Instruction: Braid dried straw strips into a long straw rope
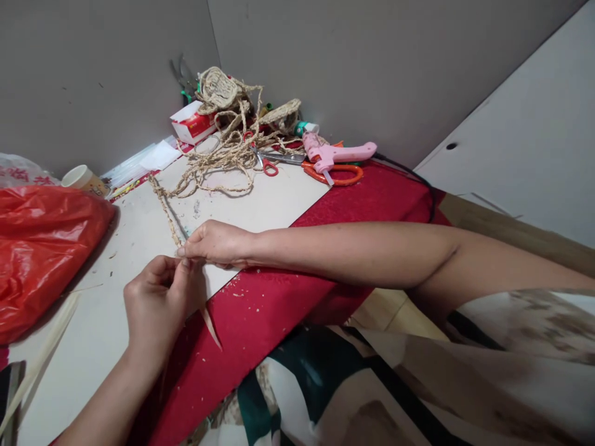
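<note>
A thin braided straw cord (167, 214) runs from the heap of cord down to my fingers over the white board (260, 214). My left hand (160, 294) pinches the cord's near end between thumb and forefinger. Touching it, my right hand (216, 243) is closed on the same cord just above. A loose straw strand (210, 325) hangs below the hands over the red cloth (264, 310). The exact crossing of the strands is hidden by the fingertips.
Behind lie heaped braided cord (218, 155), a pink glue gun (325, 152), orange-handled scissors (346, 175), red-handled scissors (269, 167) and a red-white box (193, 124). At left are a red plastic bag (46, 248), paper cup (83, 179) and flat straw (46, 347). Grey panels stand behind.
</note>
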A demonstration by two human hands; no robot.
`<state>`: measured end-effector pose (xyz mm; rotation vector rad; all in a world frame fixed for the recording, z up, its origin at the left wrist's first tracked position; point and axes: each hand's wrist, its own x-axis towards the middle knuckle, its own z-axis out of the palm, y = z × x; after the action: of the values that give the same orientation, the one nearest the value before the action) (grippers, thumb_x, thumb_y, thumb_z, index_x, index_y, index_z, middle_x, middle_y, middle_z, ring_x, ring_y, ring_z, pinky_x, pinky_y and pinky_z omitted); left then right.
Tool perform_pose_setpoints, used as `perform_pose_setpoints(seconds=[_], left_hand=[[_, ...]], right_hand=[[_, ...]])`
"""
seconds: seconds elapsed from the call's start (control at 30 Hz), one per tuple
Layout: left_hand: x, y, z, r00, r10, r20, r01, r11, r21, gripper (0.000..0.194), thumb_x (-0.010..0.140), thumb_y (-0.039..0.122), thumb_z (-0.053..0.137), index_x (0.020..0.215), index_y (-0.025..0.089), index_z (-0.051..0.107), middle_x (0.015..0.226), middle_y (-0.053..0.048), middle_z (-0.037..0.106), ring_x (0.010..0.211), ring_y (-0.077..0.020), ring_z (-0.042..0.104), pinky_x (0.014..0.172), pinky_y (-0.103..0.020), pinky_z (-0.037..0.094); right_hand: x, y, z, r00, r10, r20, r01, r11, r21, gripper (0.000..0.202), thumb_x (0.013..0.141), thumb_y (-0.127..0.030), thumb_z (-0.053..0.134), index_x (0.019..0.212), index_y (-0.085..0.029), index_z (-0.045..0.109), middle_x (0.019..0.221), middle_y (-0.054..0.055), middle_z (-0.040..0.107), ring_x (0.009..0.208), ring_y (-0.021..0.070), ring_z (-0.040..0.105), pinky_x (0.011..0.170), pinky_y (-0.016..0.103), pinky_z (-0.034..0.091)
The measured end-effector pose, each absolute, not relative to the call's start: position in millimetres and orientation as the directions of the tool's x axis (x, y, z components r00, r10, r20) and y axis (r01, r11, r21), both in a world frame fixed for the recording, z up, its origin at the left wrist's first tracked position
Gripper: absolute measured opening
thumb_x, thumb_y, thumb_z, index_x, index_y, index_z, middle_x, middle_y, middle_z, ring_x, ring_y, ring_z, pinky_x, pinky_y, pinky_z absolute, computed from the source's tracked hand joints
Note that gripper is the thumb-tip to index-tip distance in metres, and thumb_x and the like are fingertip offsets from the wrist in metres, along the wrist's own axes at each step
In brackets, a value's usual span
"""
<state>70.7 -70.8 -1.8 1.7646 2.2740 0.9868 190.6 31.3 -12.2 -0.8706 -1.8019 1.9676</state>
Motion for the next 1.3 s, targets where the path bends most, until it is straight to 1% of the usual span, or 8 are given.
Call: perform_pose_setpoints(seconds=[0.17,0.37,0.6,0.8,0.9,1.03,1.17,1.3], left_hand=[[74,-73,-12,-0.128,0.888,0.441,0.990,0.085,0.116,0.017,0.082,0.032,0.056,0.073,0.019,0.063,0.055,-0.002,0.054,0.046,-0.0151,0.041,0.052,-0.027,0.021],[91,-74,-10,-0.139,0.914,0.381,0.986,0.091,0.141,0.010,0.080,0.025,0.056,0.075,0.018,0.061,0.051,0.001,0.036,0.044,-0.0167,0.028,0.053,-0.028,0.009],[100,-92,-13,0.022,0.929,0.369,0.999,-0.005,-0.047,0.023,0.085,0.031,0.055,0.096,0.016,0.068,0.061,-0.006,0.056,0.055,-0.0212,0.048,0.051,-0.030,0.019],[86,-96,20,-0.385,0.804,0.453,0.799,0.045,0.600,0.027,0.085,0.032,0.057,0.108,0.020,0.065,0.095,-0.006,0.067,0.080,-0.0193,0.063,0.079,-0.031,0.046],[72,-74,26,-0.530,0.848,-0.015,0.259,0.178,0.949,0.030,0.078,0.028,0.063,0.106,0.017,0.062,0.097,-0.006,0.068,0.083,-0.0186,0.066,0.079,-0.031,0.050],[62,-53,15,-0.253,0.861,-0.442,-0.149,0.416,0.897,0.013,0.072,0.027,0.065,0.076,0.015,0.061,0.065,0.000,0.057,0.053,-0.0100,0.053,0.051,-0.021,0.047],[58,-53,8,-0.179,0.861,-0.476,-0.082,0.469,0.879,0.020,0.076,0.028,0.063,0.064,0.012,0.060,0.052,0.006,0.035,0.038,-0.0014,0.019,0.032,-0.012,0.016],[54,-56,5,-0.179,0.862,-0.474,-0.031,0.477,0.879,0.022,0.078,0.030,0.063,0.066,0.012,0.061,0.054,0.008,0.028,0.042,-0.0024,0.018,0.035,-0.011,0.016]], right_hand=[[194,26,-2,-0.735,0.599,-0.319,0.185,-0.276,-0.943,0.023,0.079,-0.021,0.053,0.059,-0.017,0.043,0.034,-0.008,0.027,0.030,0.0047,0.021,0.030,0.018,0.012],[191,22,3,-0.722,0.556,-0.413,0.151,-0.456,-0.877,0.028,0.078,-0.010,0.050,0.056,-0.017,0.035,0.037,-0.008,0.027,0.033,0.0023,0.020,0.032,0.016,0.014],[191,24,0,-0.730,0.558,-0.395,0.133,-0.451,-0.883,0.016,0.076,-0.007,0.052,0.061,-0.012,0.050,0.038,-0.006,0.037,0.033,0.0028,0.022,0.031,0.016,0.016],[193,34,0,-0.791,0.533,-0.301,0.090,-0.385,-0.919,0.007,0.075,-0.013,0.059,0.070,-0.008,0.061,0.038,-0.006,0.039,0.033,0.0017,0.017,0.029,0.014,0.012],[194,35,2,-0.809,0.512,-0.289,0.083,-0.388,-0.918,0.010,0.076,-0.009,0.055,0.067,-0.008,0.059,0.041,-0.005,0.042,0.032,0.0009,0.019,0.029,0.013,0.012],[194,36,2,-0.815,0.502,-0.290,0.110,-0.358,-0.927,0.015,0.073,-0.004,0.053,0.087,-0.006,0.060,0.053,-0.001,0.056,0.033,0.0009,0.026,0.029,0.013,0.016],[197,37,-2,-0.833,0.499,-0.240,0.110,-0.276,-0.955,0.073,0.071,-0.004,0.053,0.140,-0.012,0.033,0.060,-0.004,0.060,0.035,0.0047,0.034,0.031,0.015,0.021],[201,38,-5,-0.857,0.492,-0.154,0.136,-0.073,-0.988,0.079,0.072,-0.005,0.053,0.146,-0.009,0.026,0.059,-0.004,0.059,0.047,0.0093,0.050,0.040,0.016,0.036]])
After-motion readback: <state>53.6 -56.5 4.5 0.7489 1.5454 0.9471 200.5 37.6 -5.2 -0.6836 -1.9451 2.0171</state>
